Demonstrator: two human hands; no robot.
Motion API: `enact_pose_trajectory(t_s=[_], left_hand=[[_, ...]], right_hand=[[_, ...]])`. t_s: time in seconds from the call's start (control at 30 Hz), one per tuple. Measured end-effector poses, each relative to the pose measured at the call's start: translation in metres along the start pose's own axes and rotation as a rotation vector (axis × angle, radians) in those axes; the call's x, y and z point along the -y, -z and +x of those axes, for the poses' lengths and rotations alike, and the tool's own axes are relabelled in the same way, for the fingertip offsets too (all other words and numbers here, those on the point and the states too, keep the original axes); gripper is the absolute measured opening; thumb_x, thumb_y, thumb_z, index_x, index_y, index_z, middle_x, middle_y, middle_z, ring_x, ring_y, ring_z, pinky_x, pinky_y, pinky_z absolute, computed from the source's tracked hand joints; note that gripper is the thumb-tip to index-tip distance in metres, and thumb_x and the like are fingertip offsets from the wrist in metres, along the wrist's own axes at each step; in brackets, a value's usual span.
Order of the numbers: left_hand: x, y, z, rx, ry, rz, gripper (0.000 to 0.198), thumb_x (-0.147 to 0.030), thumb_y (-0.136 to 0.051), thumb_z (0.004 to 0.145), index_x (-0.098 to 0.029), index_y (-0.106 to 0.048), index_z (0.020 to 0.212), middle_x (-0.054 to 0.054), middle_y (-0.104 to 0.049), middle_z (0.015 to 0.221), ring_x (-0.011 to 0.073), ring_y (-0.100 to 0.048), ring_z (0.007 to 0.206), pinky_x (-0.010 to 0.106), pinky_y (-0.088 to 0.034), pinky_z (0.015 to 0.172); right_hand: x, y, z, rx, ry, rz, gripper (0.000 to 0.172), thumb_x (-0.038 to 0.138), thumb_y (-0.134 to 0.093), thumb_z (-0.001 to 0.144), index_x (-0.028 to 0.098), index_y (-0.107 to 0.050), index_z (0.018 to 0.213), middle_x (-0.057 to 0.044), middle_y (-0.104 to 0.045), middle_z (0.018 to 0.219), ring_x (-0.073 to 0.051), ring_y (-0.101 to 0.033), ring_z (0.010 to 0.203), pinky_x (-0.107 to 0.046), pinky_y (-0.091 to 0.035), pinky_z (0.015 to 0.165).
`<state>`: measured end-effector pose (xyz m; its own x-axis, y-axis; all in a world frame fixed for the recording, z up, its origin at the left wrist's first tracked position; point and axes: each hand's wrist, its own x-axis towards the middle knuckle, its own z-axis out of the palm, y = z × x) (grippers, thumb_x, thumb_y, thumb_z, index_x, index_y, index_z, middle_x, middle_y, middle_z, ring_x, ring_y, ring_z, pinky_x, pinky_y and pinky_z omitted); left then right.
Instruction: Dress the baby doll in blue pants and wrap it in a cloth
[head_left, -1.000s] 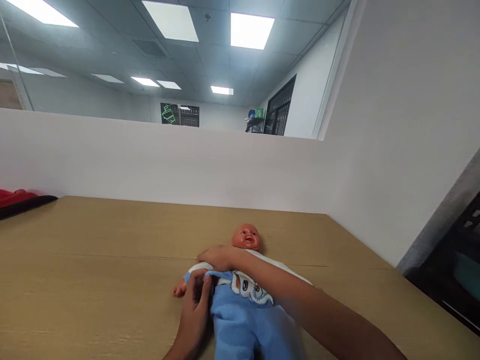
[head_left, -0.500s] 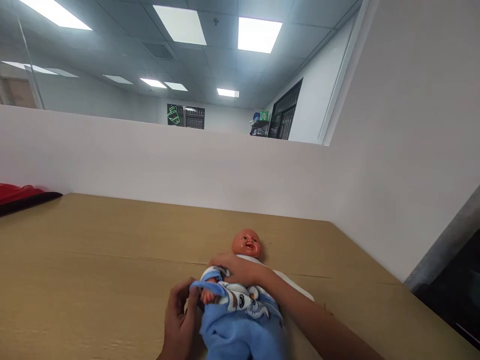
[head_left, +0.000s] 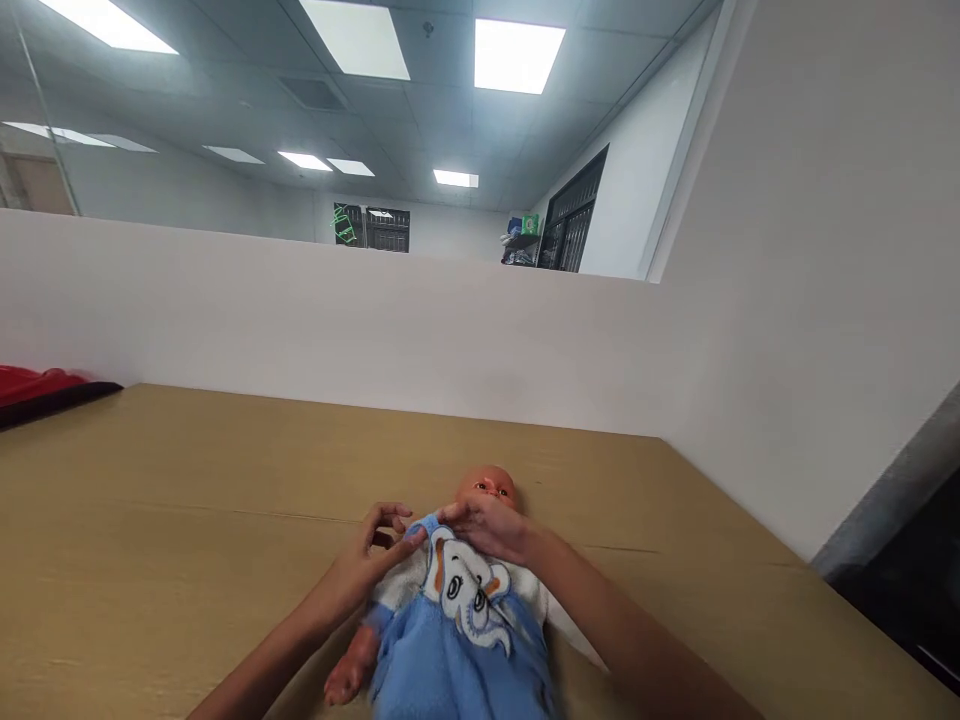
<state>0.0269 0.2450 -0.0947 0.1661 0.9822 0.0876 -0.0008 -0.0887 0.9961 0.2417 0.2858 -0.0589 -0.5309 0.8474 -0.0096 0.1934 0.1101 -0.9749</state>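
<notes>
A baby doll [head_left: 486,483] lies on its back, its lower face hidden behind my right hand. It wears a blue and white romper [head_left: 450,660] with an elephant on the chest. My right hand [head_left: 491,525] reaches across the neck, its fingertips closed on the blue upper edge of the romper. At the shoulder beside it, my left hand [head_left: 382,545] has its thumb against the cloth and its fingers apart and curved. The doll's bare forearm [head_left: 356,665] sticks out of a blue-cuffed sleeve at the lower left.
Underneath is a tan tabletop [head_left: 225,470] with seam lines. White cloth [head_left: 574,630] lies beside the doll, partly under my right forearm. A red item with a black edge [head_left: 52,390] lies at the far left. A white wall [head_left: 337,330] with a glass panel rises behind.
My left hand has moved up from the doll's hand to its shoulder. The doll's arm now lies out to the left, and the romper's elephant front is spread upward. My right hand has shifted toward the neck.
</notes>
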Motion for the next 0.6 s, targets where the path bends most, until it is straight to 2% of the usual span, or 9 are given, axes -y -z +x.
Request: enact_pose_trajectory(t_s=[0.07, 0.13, 0.2, 0.27, 0.33, 0.43, 0.53, 0.6], left_hand=[[-0.001, 0.004, -0.007, 0.057, 0.053, 0.097, 0.078, -0.069, -0.088, 0.071, -0.019, -0.058, 0.123, 0.01, -0.07, 0.109, 0.029, -0.068, 0.1, 0.035, -0.054, 0.085], [0.002, 0.01, -0.012, 0.141, 0.139, 0.169, 0.084, -0.073, -0.085, 0.07, -0.019, -0.054, 0.127, 0.011, -0.071, 0.112, 0.0317, -0.069, 0.104, 0.038, -0.056, 0.088], [0.006, 0.015, -0.016, 0.212, 0.225, 0.307, 0.077, -0.078, -0.077, 0.074, -0.018, -0.059, 0.119, 0.01, -0.075, 0.107, 0.0335, -0.071, 0.103, 0.04, -0.056, 0.089], [0.01, 0.02, -0.019, 0.245, 0.274, 0.476, 0.069, -0.082, -0.066, 0.078, -0.018, -0.064, 0.104, 0.01, -0.077, 0.102, 0.0355, -0.071, 0.103, 0.041, -0.055, 0.091], [0.011, 0.021, -0.02, 0.249, 0.279, 0.577, 0.066, -0.081, -0.058, 0.08, -0.018, -0.066, 0.099, 0.011, -0.078, 0.105, 0.0377, -0.071, 0.107, 0.042, -0.054, 0.094], [0.009, 0.017, -0.022, 0.205, 0.252, 0.592, 0.069, -0.077, -0.054, 0.081, -0.017, -0.062, 0.113, 0.016, -0.078, 0.116, 0.0395, -0.071, 0.111, 0.044, -0.054, 0.095], [0.003, 0.009, -0.025, 0.144, 0.166, 0.578, 0.08, -0.068, -0.055, 0.08, -0.014, -0.043, 0.138, 0.02, -0.075, 0.123, 0.0387, -0.073, 0.11, 0.045, -0.053, 0.095], [-0.002, 0.004, -0.028, 0.114, 0.1, 0.632, 0.086, -0.061, -0.053, 0.082, -0.012, -0.028, 0.148, 0.019, -0.075, 0.117, 0.0387, -0.074, 0.105, 0.046, -0.052, 0.091]], right_hand=[[0.009, -0.003, 0.003, 0.019, -0.103, -0.134, 0.047, 0.055, -0.043, 0.094, 0.02, -0.066, 0.073, -0.007, -0.073, 0.077, -0.021, -0.071, 0.076, -0.032, -0.059, 0.075], [0.019, -0.014, 0.007, -0.019, -0.186, -0.332, 0.047, 0.056, -0.049, 0.096, 0.019, -0.065, 0.071, -0.006, -0.071, 0.071, -0.023, -0.069, 0.073, -0.032, -0.056, 0.069], [0.028, -0.031, 0.009, -0.085, -0.22, -0.561, 0.037, 0.048, -0.062, 0.092, 0.017, -0.067, 0.071, -0.009, -0.073, 0.072, -0.027, -0.07, 0.078, -0.035, -0.053, 0.072], [0.034, -0.049, 0.01, -0.127, -0.213, -0.754, 0.027, 0.038, -0.07, 0.089, 0.013, -0.074, 0.081, -0.016, -0.079, 0.087, -0.032, -0.073, 0.091, -0.038, -0.053, 0.081], [0.039, -0.062, 0.01, -0.132, -0.198, -0.884, 0.029, 0.036, -0.075, 0.088, 0.009, -0.078, 0.1, -0.023, -0.079, 0.111, -0.037, -0.072, 0.109, -0.041, -0.053, 0.091], [0.042, -0.069, 0.012, -0.136, -0.206, -1.007, 0.041, 0.038, -0.074, 0.093, 0.007, -0.075, 0.12, -0.029, -0.071, 0.132, -0.039, -0.068, 0.125, -0.042, -0.053, 0.099], [0.044, -0.067, 0.019, -0.108, -0.225, -1.069, 0.037, 0.04, -0.069, 0.099, 0.01, -0.075, 0.12, -0.022, -0.077, 0.126, -0.034, -0.072, 0.12, -0.04, -0.056, 0.096], [0.044, -0.065, 0.025, -0.09, -0.242, -1.098, 0.033, 0.039, -0.07, 0.1, 0.014, -0.075, 0.121, -0.016, -0.08, 0.121, -0.03, -0.075, 0.116, -0.039, -0.058, 0.095]])
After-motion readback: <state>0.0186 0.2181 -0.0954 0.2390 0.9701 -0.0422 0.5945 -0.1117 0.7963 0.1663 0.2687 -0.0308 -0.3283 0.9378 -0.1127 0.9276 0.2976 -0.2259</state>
